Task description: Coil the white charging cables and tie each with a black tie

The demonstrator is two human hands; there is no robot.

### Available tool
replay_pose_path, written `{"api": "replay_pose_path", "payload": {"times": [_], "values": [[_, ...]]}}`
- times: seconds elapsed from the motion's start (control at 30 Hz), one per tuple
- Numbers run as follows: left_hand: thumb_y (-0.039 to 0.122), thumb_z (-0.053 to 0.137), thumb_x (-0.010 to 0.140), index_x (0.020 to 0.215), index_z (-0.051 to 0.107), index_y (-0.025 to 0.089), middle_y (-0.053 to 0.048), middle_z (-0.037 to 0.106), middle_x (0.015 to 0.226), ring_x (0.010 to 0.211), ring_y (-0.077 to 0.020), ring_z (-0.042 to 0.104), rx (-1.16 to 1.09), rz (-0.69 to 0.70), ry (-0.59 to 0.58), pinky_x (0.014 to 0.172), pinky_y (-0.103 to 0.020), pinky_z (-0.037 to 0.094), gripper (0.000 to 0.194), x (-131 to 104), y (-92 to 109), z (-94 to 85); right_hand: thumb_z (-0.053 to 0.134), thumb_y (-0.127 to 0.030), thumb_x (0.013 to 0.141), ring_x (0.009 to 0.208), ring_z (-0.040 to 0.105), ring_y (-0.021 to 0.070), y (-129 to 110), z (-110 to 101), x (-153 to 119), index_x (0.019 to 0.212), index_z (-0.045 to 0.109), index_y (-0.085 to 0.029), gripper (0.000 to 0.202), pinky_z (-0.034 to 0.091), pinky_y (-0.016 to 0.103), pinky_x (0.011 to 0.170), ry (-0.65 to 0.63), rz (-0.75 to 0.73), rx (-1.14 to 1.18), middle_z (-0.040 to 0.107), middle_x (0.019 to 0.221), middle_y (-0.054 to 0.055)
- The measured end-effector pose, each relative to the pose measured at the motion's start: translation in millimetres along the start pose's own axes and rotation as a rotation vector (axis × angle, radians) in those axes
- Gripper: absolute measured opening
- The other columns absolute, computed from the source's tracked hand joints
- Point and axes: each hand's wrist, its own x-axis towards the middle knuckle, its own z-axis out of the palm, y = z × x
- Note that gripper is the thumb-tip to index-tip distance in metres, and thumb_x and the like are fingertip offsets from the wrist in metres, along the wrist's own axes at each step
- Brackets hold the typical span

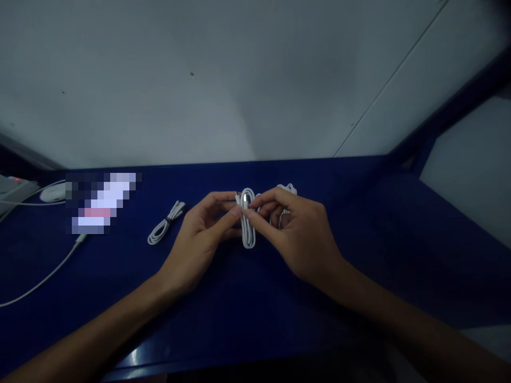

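Observation:
Between my two hands is a white charging cable [248, 234], coiled into a long narrow loop and held upright above the table. Its shiny metal plug shows near the top of the coil. My left hand [207, 223] pinches the coil from the left side, thumb in front and fingers behind. From the right, my right hand [297, 229] grips it near the plug with thumb and forefinger, its other fingers curled. Another bundle of white cable [288, 188] lies behind my right hand, partly hidden by it. Left of my left hand rests a coiled white cable [159, 231] with a dark tie round it.
A lit, blurred-out phone [107, 199] lies at the left on the blue table [223, 319], with a white cord [51, 282] plugged into it. Beside it are a white rounded object [54, 192] and a white box [16, 189] with a red light. A pale wall [191, 117] rises behind the table.

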Motion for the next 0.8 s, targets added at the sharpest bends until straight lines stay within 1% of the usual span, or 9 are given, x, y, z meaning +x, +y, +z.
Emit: {"api": "replay_pose_path", "payload": {"times": [0.13, 0.23, 0.33, 0.4, 0.43, 0.5, 0.6, 0.67, 0.8], "values": [[0.028, 0.080, 0.097, 0.117, 0.072, 0.020, -0.006, 0.073, 0.119, 0.100, -0.0202, 0.074, 0.061, 0.074, 0.028, 0.084, -0.030, 0.064, 0.023, 0.6, -0.6, -1.1, 0.083, -0.031, 0.095, 0.071, 0.072, 0.0170, -2.5, -0.1, 0.6, 0.099, 0.075, -0.021, 0.012, 0.056, 0.031, 0.065, -0.008, 0.044, 0.005, 0.078, 0.082, 0.000], [0.027, 0.083, 0.094, 0.112, 0.074, 0.020, -0.005, 0.072, 0.115, 0.091, -0.0177, 0.073, 0.136, 0.158, 0.047, 0.080, -0.030, 0.064, 0.022, 0.4, -0.5, -2.8, 0.082, -0.030, 0.095, 0.075, 0.074, 0.0172, -4.1, 0.0, 0.9, 0.099, 0.076, -0.021, 0.012, 0.058, 0.031, 0.067, -0.031, 0.103, 0.076, 0.079, 0.086, 0.000], [0.025, 0.084, 0.093, 0.108, 0.074, 0.020, -0.005, 0.074, 0.112, 0.090, -0.0179, 0.073, 0.141, 0.188, 0.021, 0.082, -0.031, 0.063, 0.018, -0.7, -0.1, -3.3, 0.083, -0.029, 0.093, 0.082, 0.075, 0.0187, -3.2, -0.1, 0.8, 0.104, 0.078, -0.021, 0.014, 0.060, 0.032, 0.071, -0.048, 0.160, 0.180, 0.080, 0.093, 0.002], [0.023, 0.085, 0.092, 0.105, 0.074, 0.020, -0.005, 0.075, 0.111, 0.094, -0.0191, 0.074, 0.147, 0.204, 0.012, 0.086, -0.032, 0.063, 0.017, -1.7, 0.6, -2.6, 0.083, -0.029, 0.093, 0.088, 0.076, 0.0197, -2.0, -0.5, 1.1, 0.106, 0.079, -0.022, 0.016, 0.062, 0.032, 0.075, -0.053, 0.191, 0.261, 0.080, 0.097, 0.003], [0.022, 0.086, 0.091, 0.104, 0.075, 0.019, -0.005, 0.075, 0.111, 0.097, -0.0200, 0.075, 0.161, 0.225, 0.018, 0.088, -0.032, 0.062, 0.017, -2.2, 1.0, -2.0, 0.082, -0.030, 0.094, 0.088, 0.076, 0.0196, -1.5, -1.0, 1.5, 0.107, 0.080, -0.022, 0.016, 0.062, 0.032, 0.074, -0.059, 0.207, 0.304, 0.080, 0.097, 0.003], [0.021, 0.087, 0.090, 0.101, 0.075, 0.019, -0.006, 0.076, 0.114, 0.101, -0.0210, 0.076, 0.195, 0.276, 0.043, 0.092, -0.032, 0.061, 0.017, -3.0, 1.7, -0.9, 0.078, -0.034, 0.098, 0.084, 0.074, 0.0184, -1.0, -2.3, 2.8, 0.108, 0.081, -0.021, 0.016, 0.059, 0.028, 0.065, -0.093, 0.246, 0.382, 0.079, 0.094, 0.004], [0.022, 0.085, 0.091, 0.103, 0.075, 0.020, -0.006, 0.078, 0.116, 0.097, -0.0208, 0.076, 0.206, 0.287, 0.056, 0.091, -0.034, 0.061, 0.016, -3.7, 1.7, -0.4, 0.071, -0.038, 0.102, 0.074, 0.071, 0.0166, -1.1, -4.7, 5.2, 0.109, 0.081, -0.020, 0.022, 0.049, 0.023, 0.050, -0.144, 0.308, 0.449, 0.076, 0.085, 0.004], [0.023, 0.085, 0.092, 0.104, 0.074, 0.020, -0.005, 0.079, 0.113, 0.093, -0.0205, 0.077, 0.200, 0.266, 0.052, 0.090, -0.035, 0.062, 0.017, -3.9, 0.9, -1.1, 0.073, -0.038, 0.101, 0.071, 0.068, 0.0155, -1.5, -5.9, 6.5, 0.108, 0.081, -0.019, 0.022, 0.047, 0.023, 0.048, -0.158, 0.345, 0.467, 0.074, 0.083, 0.004], [0.024, 0.082, 0.095, 0.108, 0.075, 0.021, -0.006, 0.082, 0.108, 0.092, -0.0212, 0.078, 0.224, 0.220, 0.046, 0.090, -0.035, 0.061, 0.015, -4.3, -0.2, -3.4, 0.079, -0.033, 0.096, 0.068, 0.064, 0.0134, -3.4, -6.5, 8.6, 0.103, 0.078, -0.017, 0.017, 0.047, 0.022, 0.048, -0.208, 0.434, 0.530, 0.074, 0.086, 0.004]]}}
